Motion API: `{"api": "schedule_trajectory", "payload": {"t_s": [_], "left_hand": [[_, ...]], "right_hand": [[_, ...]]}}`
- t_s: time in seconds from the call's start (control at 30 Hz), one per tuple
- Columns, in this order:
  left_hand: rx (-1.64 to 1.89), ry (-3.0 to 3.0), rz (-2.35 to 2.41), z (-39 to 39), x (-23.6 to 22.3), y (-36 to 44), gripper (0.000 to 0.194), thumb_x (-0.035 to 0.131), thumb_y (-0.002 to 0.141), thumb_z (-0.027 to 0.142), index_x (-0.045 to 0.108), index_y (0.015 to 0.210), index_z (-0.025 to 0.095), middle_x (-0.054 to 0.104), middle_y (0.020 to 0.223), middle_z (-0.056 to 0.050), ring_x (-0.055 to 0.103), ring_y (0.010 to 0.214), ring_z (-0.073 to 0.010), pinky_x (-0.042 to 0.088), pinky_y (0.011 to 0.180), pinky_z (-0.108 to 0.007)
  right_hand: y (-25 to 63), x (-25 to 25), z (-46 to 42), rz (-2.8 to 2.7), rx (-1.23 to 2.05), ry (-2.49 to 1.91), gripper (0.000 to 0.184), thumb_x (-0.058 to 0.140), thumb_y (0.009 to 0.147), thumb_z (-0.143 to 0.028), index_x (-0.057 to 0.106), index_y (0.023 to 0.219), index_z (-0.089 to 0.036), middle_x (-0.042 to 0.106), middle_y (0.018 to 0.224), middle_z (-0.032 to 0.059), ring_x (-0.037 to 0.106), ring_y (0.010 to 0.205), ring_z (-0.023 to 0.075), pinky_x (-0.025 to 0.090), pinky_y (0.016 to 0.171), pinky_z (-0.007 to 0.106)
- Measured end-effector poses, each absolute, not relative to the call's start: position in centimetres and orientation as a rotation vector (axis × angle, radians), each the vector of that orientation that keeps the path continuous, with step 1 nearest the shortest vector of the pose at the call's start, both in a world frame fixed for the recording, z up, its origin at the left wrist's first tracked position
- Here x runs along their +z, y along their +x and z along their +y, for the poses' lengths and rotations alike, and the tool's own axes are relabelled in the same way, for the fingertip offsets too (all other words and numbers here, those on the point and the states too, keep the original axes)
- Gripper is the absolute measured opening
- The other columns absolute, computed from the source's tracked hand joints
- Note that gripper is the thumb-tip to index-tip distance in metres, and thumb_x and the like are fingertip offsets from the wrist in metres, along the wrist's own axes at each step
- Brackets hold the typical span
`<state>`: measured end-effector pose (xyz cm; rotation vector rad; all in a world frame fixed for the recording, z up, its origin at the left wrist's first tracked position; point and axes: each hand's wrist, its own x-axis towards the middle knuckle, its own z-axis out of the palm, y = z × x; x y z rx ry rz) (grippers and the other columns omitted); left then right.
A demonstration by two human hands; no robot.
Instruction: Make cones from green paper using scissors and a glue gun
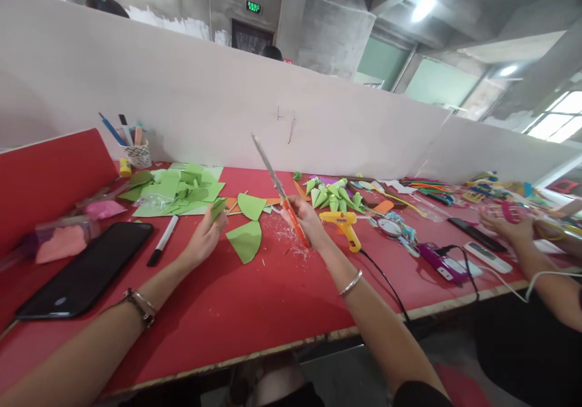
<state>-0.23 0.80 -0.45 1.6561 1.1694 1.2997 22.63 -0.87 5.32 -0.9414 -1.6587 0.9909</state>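
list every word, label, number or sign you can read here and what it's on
"EXIT": green lit sign; the characters above it are too small to read surely.
Yellow glue gun: markings too small to read.
Small red sign: too blurred to read.

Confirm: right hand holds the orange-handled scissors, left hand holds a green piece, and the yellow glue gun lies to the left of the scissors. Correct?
Wrong side: the yellow glue gun lies to the right of the orange-handled scissors, per the head view. The right hand does hold the scissors, and the left hand a green piece.
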Motion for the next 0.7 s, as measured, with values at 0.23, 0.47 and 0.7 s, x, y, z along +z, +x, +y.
{"api": "schedule_trajectory", "payload": {"t_s": [0.23,0.47,0.7], "left_hand": [[1.096,1.693,1.207,-0.5,0.8,0.3,0.038,0.043,0.075,0.052,0.052,0.063,0.017,0.047,0.047,0.003,0.045,0.048,-0.0119,0.038,0.055,-0.024],[1.190,1.528,1.173,-0.1,0.9,0.1,0.033,0.051,0.072,0.048,0.047,0.061,0.017,0.049,0.053,0.003,0.044,0.047,-0.0097,0.038,0.052,-0.023],[1.293,1.344,1.010,0.1,0.5,0.1,0.026,0.049,0.077,0.039,0.045,0.064,0.017,0.048,0.059,0.002,0.041,0.045,-0.0073,0.035,0.045,-0.022]], "right_hand": [[24.9,4.7,-0.8,-2.028,0.457,-1.095,0.024,0.059,0.071,-0.031,0.051,0.090,-0.018,0.056,0.092,0.0050,0.052,0.086,0.0183,0.038,0.076,0.030],[25.2,3.6,-0.3,-2.209,0.516,-1.166,0.024,0.044,0.082,-0.041,0.046,0.074,-0.018,0.045,0.074,-0.0002,0.042,0.068,0.0132,0.035,0.065,0.026],[25.3,3.6,-1.0,-2.224,0.622,-1.202,0.022,0.045,0.080,-0.042,0.045,0.080,-0.020,0.045,0.078,-0.0001,0.043,0.070,0.0134,0.036,0.064,0.026]]}}
